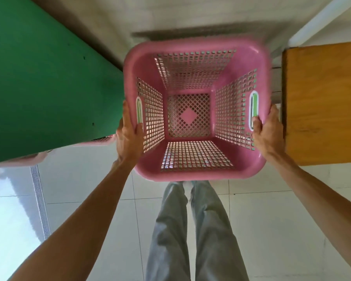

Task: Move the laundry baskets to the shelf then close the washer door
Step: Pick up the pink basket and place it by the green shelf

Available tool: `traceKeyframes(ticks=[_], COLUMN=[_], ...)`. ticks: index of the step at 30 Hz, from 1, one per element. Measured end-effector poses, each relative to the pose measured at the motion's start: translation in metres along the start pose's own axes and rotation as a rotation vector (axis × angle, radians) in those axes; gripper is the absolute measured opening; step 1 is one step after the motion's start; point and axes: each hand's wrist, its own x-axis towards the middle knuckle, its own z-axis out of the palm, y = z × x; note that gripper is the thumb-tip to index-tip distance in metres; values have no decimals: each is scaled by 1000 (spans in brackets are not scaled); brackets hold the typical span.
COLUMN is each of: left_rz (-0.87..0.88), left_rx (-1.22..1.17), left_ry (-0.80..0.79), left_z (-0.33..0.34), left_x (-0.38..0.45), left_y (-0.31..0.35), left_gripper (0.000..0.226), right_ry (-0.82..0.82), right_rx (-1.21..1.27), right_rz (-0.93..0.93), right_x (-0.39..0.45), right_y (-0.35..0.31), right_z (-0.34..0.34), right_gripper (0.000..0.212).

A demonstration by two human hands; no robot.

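Note:
An empty pink laundry basket (193,169) with perforated walls and green handle slots hangs in front of me above the tiled floor. My left hand (128,136) grips its left rim at the handle slot. My right hand (266,132) grips the right rim, with a finger through the right slot. Part of a second pink basket (97,141) shows under the edge of the green surface (45,82) on the left. The washer is not in view.
A green flat surface fills the upper left. A wooden top (322,102) stands at the right, close to the basket. White floor tiles (272,230) and my legs in grey trousers (190,230) are below. A floor drain strip (40,201) runs at the left.

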Motion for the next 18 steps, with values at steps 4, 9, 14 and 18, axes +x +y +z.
traceKeyframes(ticks=[4, 9, 14, 18], left_rz=[-45, -69, -55, 26], left_rx=[37, 133, 168, 183], left_ry=[-92, -250, -346, -440], left_z=[-19, -84, -184, -253], left_x=[0, -31, -67, -91], left_y=[7, 48, 127, 196], left_gripper=[72, 80, 81, 78], right_ry=[-90, -173, -232, -204], right_rx=[-53, -125, -65, 41], right_rz=[6, -61, 36, 74], right_x=[3, -33, -100, -151], right_y=[-2, -43, -119, -152], right_z=[-9, -46, -120, -175], right_gripper=[48, 84, 74, 73])
